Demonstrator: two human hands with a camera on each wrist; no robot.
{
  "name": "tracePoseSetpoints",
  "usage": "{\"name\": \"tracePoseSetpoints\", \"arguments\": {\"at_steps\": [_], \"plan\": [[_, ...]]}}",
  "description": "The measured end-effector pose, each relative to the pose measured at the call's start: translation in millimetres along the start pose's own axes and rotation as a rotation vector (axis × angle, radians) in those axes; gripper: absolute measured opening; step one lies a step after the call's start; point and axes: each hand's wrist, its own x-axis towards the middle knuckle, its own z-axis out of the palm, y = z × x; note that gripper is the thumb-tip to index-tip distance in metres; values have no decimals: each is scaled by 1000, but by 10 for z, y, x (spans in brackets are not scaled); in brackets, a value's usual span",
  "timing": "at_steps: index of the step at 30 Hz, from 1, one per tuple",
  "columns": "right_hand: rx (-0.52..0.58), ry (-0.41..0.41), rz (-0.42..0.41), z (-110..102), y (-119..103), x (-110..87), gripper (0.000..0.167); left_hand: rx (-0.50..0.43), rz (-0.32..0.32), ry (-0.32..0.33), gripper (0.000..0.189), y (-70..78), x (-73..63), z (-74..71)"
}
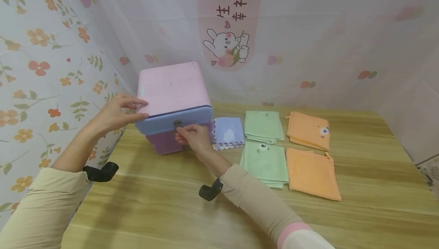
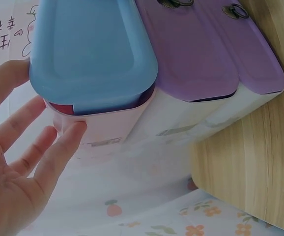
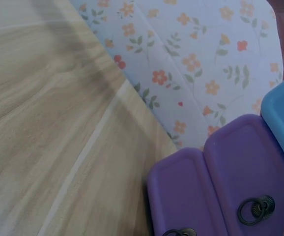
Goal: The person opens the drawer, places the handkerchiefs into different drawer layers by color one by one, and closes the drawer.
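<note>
A small drawer cabinet with a pink top (image 1: 171, 89) stands at the back left of the table. Its top drawer has a blue front (image 1: 157, 125), pulled out slightly; a gap shows behind it in the left wrist view. Two purple drawer fronts (image 2: 196, 54) sit below, flush or nearly so. My left hand (image 1: 116, 113) touches the cabinet's top left front edge with fingers spread and fairly straight. With thumb and fingers, my right hand (image 1: 196, 137) pinches the metal ring pull (image 1: 177, 123) of the blue drawer. The drawer's contents are mostly hidden.
Right of the cabinet lie a folded blue cloth (image 1: 228, 131), two green cloths (image 1: 263, 126) and two orange cloths (image 1: 313, 173) on the wooden table (image 1: 164, 203). Floral curtains (image 1: 37, 69) hang close on the left and behind.
</note>
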Motion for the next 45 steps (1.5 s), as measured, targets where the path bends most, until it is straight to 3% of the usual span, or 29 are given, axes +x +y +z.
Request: {"name": "tracePoseSetpoints", "arguments": {"at_steps": [7,15,22,29,45], "plan": [[-7,2,-15,-18,14,-53,14,17,38,-8,52,-8,12,1],[-27,-37,-34,-70,138,-121,14,12,36,5,52,-28,11,13],[-9,-56,27,-90,46,-268,16,11,25,3,53,-25,16,17],[-43,-106,17,-140,50,-335,17,15,24,14,53,-19,18,22],[-24,-138,44,-172,86,-515,15,15,28,27,52,-26,15,31]]}}
